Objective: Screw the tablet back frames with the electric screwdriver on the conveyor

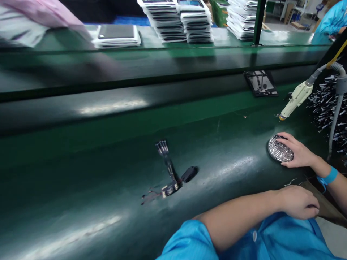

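Note:
My right hand (300, 151), with a blue band at the wrist, grips the rim of a round metal dish (281, 148) filled with small shiny screws. The dish rests on the green bench. Across my body reaches my left arm, and my left hand (299, 202) is curled closed near the bench's front edge; whatever is inside its fingers is hidden. Above the dish hangs a cream electric screwdriver (296, 99), touched by neither hand. A small circuit board with flex cables and wires (170, 188) lies mid-bench, beside a black oblong part (189, 174).
A dark, opened tablet-like device (260, 83) lies at the back right. Stacks of wrapped flat panels (195, 23) stand on the far shelf. At the right edge is a bristly mass of black-and-white strips (328, 108). Blurred pink clothing of another person shows upper left.

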The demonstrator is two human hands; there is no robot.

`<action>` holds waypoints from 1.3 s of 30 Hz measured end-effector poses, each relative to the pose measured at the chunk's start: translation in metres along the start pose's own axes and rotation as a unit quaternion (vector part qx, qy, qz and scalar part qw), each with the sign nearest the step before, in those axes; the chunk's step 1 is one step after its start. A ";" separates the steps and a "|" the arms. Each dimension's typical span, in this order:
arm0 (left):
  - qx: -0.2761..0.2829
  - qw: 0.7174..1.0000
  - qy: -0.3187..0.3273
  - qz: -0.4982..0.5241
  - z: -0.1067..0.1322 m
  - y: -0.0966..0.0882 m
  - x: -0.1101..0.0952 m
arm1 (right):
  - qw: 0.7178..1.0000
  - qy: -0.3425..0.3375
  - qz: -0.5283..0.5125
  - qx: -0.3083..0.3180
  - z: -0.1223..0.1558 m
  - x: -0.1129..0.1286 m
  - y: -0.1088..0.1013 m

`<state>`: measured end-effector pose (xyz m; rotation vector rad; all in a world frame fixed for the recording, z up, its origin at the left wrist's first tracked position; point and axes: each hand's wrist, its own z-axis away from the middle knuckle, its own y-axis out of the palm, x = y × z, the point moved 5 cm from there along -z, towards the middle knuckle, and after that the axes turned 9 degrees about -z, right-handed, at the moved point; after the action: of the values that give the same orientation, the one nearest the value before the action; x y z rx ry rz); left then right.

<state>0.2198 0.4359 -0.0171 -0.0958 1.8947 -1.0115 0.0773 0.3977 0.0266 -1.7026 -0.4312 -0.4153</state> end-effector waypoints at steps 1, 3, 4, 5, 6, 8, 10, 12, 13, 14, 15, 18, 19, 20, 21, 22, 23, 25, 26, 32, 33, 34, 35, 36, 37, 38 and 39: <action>-0.001 1.000 0.000 0.001 0.000 0.000 0.000 | 1.000 0.005 -0.005 0.012 0.002 -0.003 -0.002; 0.000 1.000 0.002 0.003 0.000 0.000 0.000 | 0.999 0.023 -0.009 0.028 0.009 -0.007 -0.007; 0.000 1.000 0.002 0.003 0.000 0.000 0.000 | 0.999 0.037 -0.007 0.028 0.014 -0.010 -0.008; 0.000 1.000 0.001 0.004 0.000 -0.001 0.000 | 0.998 0.058 -0.003 0.020 0.020 -0.012 -0.008; 0.000 1.000 0.000 0.003 0.000 -0.002 -0.001 | 0.996 0.085 0.005 0.003 0.027 -0.013 -0.007; 0.003 1.000 -0.001 -0.003 0.001 -0.004 -0.002 | 0.986 0.154 0.028 -0.051 0.039 -0.015 0.001; 0.011 1.000 0.003 -0.008 0.002 -0.005 -0.003 | 0.969 0.213 0.057 -0.111 0.044 -0.012 0.013; 0.013 1.000 0.006 -0.010 0.002 -0.005 -0.004 | 0.955 0.238 0.082 -0.154 0.039 -0.008 0.025; 0.011 1.000 0.006 -0.010 0.003 -0.005 -0.004 | 0.952 0.240 0.089 -0.167 0.034 -0.007 0.028; 0.008 1.000 0.004 -0.009 0.003 -0.005 -0.003 | 0.952 0.237 0.091 -0.171 0.028 -0.008 0.028; 0.005 1.000 0.000 -0.007 0.003 -0.004 -0.002 | 0.955 0.228 0.087 -0.168 0.022 -0.011 0.026; 0.001 1.000 -0.007 0.004 0.002 0.001 0.002 | 0.976 0.180 0.058 -0.112 0.010 -0.027 0.012; 0.000 1.000 -0.006 0.008 0.002 0.002 0.002 | 0.981 0.163 0.051 -0.087 0.009 -0.033 0.008; -0.002 1.000 -0.004 0.010 0.002 0.003 0.003 | 0.985 0.151 0.048 -0.066 0.009 -0.038 0.005; -0.004 1.000 -0.002 0.010 0.001 0.003 0.002 | 0.986 0.148 0.049 -0.053 0.010 -0.041 0.003; -0.005 1.000 0.000 0.007 0.001 0.003 0.002 | 0.985 0.154 0.055 -0.053 0.011 -0.044 0.003; -0.004 1.000 0.002 0.003 0.001 0.002 0.001 | 0.981 0.171 0.065 -0.066 0.012 -0.046 0.004; 0.003 1.000 0.005 -0.008 0.001 0.001 -0.001 | 0.966 0.212 0.086 -0.116 0.013 -0.046 0.008; 0.006 1.000 0.007 -0.012 0.002 0.000 -0.001 | 0.959 0.227 0.093 -0.140 0.012 -0.046 0.010; 0.012 1.000 0.013 -0.004 0.002 0.002 -0.001 | 0.974 0.189 0.076 -0.100 -0.008 -0.060 0.005; 0.017 1.000 0.012 -0.002 0.001 0.005 0.000 | 0.978 0.175 0.073 -0.083 -0.009 -0.065 0.002; 0.024 1.000 0.011 0.001 0.000 0.008 0.002 | 0.982 0.162 0.070 -0.072 -0.010 -0.069 0.000; 0.030 1.000 0.009 0.002 -0.001 0.011 0.003 | 0.984 0.152 0.069 -0.070 -0.009 -0.072 -0.001; 0.035 0.999 0.009 0.002 -0.002 0.014 0.005 | 0.985 0.143 0.067 -0.073 -0.009 -0.074 -0.002; 0.038 0.999 0.010 0.002 -0.003 0.017 0.007 | 0.985 0.138 0.065 -0.081 -0.008 -0.076 -0.002; 0.041 0.999 0.011 0.002 -0.004 0.019 0.009 | 0.984 0.135 0.064 -0.094 -0.007 -0.077 -0.001; 0.041 0.999 0.013 0.001 -0.004 0.021 0.011 | 0.984 0.132 0.061 -0.106 -0.006 -0.078 0.000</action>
<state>0.2175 0.4475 -0.0382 -0.0322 1.8728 -1.0923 0.0092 0.3875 -0.0112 -1.8375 -0.0899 -0.6043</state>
